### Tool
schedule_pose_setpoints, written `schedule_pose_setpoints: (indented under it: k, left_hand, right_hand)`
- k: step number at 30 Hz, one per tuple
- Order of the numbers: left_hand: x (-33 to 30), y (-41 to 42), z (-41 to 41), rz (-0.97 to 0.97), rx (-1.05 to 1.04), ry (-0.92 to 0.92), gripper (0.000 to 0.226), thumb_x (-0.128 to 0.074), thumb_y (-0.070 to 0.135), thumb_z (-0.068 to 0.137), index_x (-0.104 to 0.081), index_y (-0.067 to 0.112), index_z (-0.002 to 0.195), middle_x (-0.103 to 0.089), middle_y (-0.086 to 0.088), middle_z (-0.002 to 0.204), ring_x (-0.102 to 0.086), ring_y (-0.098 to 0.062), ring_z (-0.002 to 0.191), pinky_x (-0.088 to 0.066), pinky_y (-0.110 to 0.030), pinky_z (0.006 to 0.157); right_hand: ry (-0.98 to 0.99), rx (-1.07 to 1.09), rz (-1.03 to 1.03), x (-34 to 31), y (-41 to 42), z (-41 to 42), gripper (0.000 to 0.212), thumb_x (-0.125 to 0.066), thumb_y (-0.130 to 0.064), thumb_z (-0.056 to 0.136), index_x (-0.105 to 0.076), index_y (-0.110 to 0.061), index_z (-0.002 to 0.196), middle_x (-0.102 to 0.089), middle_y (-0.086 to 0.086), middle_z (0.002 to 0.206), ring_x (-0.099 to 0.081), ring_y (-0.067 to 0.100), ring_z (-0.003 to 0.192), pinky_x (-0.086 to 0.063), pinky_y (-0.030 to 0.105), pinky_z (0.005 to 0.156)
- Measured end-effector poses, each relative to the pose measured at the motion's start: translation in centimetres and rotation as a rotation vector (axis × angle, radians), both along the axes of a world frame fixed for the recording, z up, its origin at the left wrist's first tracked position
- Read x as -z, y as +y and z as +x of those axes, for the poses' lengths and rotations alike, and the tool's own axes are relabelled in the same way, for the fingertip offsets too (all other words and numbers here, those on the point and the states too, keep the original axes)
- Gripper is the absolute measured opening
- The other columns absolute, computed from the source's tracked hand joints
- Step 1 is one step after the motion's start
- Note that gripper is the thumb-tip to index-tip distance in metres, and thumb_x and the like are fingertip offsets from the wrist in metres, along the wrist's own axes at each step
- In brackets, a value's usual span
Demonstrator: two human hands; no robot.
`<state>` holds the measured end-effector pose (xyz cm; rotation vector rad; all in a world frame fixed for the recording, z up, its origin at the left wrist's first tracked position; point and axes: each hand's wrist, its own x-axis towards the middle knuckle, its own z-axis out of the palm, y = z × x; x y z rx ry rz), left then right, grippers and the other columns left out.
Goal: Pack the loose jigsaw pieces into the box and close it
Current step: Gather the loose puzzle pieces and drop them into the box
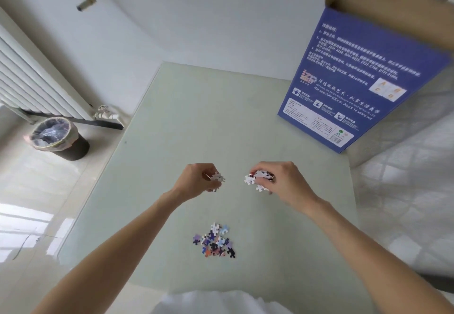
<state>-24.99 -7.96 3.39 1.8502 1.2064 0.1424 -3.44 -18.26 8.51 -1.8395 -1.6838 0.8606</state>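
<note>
A small heap of coloured jigsaw pieces (215,241) lies on the pale green table (186,117) near me. Above the table's middle, my left hand (196,179) pinches a few whitish pieces (218,177) in curled fingers. My right hand (282,181) grips a bunch of pieces (258,178), mostly white backs showing, some sticking out toward the left. The blue puzzle box (356,80) stands upright at the far right corner, its brown top flaps open.
A black waste bin (59,139) with a plastic liner stands on the floor at the left, below a white radiator (32,80). A white quilted bed surface (405,190) borders the table on the right. The wall lies behind the table.
</note>
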Motion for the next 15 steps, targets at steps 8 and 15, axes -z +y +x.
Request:
schedule_pose_setpoints:
  k: [8, 15]
  left_hand:
    - [-11.2, 10.2, 13.0, 0.268, 0.225, -0.321, 0.008, -0.07, 0.012, 0.077, -0.067, 0.018, 0.08, -0.069, 0.003, 0.07, -0.066, -0.013, 0.063, -0.056, -0.032, 0.067]
    - [-19.6, 15.8, 24.2, 0.512, 0.374, -0.508, 0.009, -0.073, 0.015, 0.077, -0.066, 0.017, 0.081, -0.068, 0.006, 0.072, -0.064, -0.007, 0.06, -0.052, -0.024, 0.065]
  right_hand:
    - [-0.068, 0.337, 0.505, -13.5, 6.6, 11.3, 0.017, -0.071, -0.012, 0.082, -0.07, -0.019, 0.097, -0.07, -0.001, 0.078, -0.064, 0.01, 0.051, -0.052, 0.021, 0.054]
    - [-0.483, 0.516, 0.673, -17.7, 11.6, 22.6, 0.016, -0.064, -0.014, 0.087, -0.068, -0.016, 0.103, -0.068, 0.0, 0.086, -0.062, 0.015, 0.063, -0.044, 0.02, 0.062]
